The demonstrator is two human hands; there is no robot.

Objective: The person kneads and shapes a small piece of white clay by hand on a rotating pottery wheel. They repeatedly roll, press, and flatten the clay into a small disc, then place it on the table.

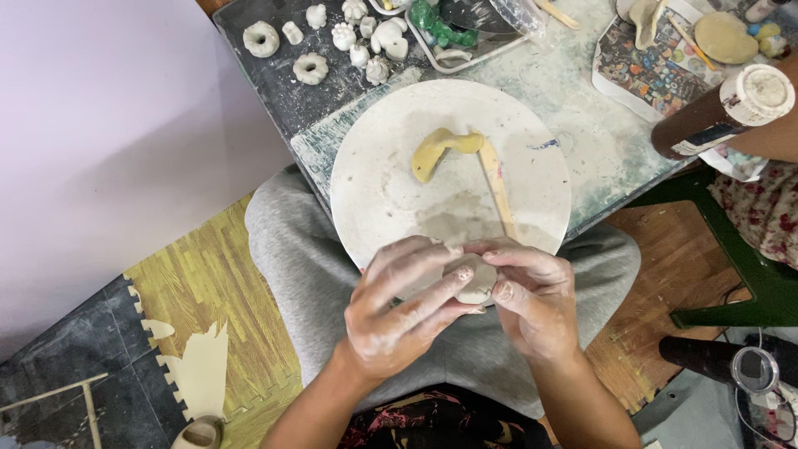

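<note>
Both my hands meet over my lap and pinch a small lump of pale clay (479, 283) between them. My left hand (399, 303) wraps it from the left with fingers curled over the top. My right hand (532, 295) presses it from the right with thumb and fingertips. Just beyond them lies a round white work board (374, 183), dusted with clay. On the board rest a yellow sponge strip (439, 150) and a wooden modelling stick (497, 185).
Several small white clay shapes (309, 68) sit on a dark slab at the back left. A tray with green pieces (440, 29) stands behind the board. A brown bottle with a white cap (721, 115) lies at right beside another person's arm (769, 137). Green stool legs (748, 266) are at right.
</note>
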